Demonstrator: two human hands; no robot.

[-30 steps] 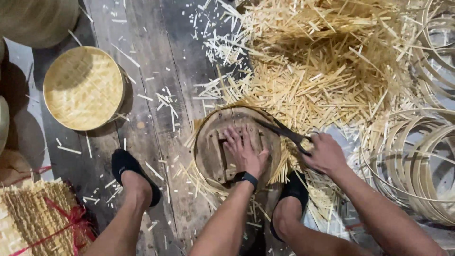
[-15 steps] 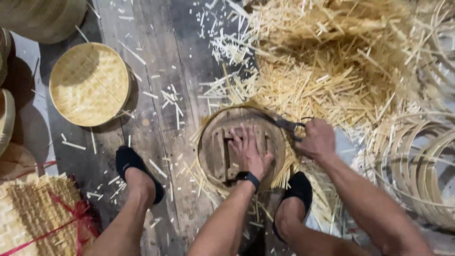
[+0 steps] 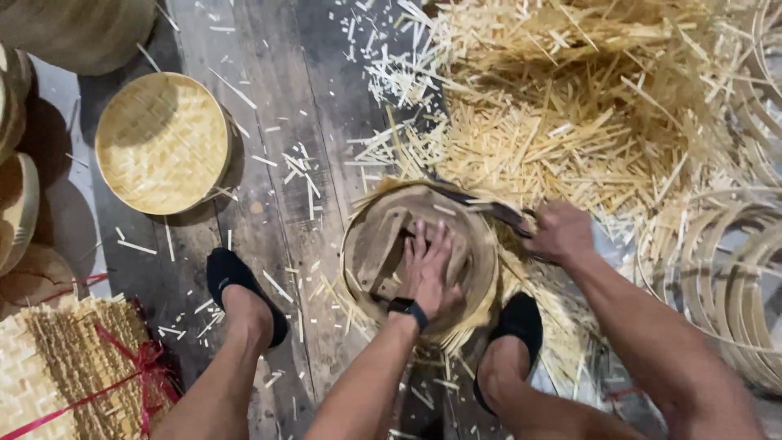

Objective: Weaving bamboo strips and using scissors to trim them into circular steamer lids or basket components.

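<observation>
The left hand (image 3: 429, 269) lay flat, fingers spread, on a round wooden form (image 3: 419, 257) inside a bamboo basket rim. Just to its right, the right hand (image 3: 560, 232) gripped a dark knife (image 3: 489, 208) laid along the rim's far edge, bamboo offcuts (image 3: 562, 122) heaped beyond.

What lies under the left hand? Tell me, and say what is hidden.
The left hand presses flat on a round wooden form ringed by woven bamboo strips. The wood beneath the palm is covered, and so is the floor under the form.
</observation>
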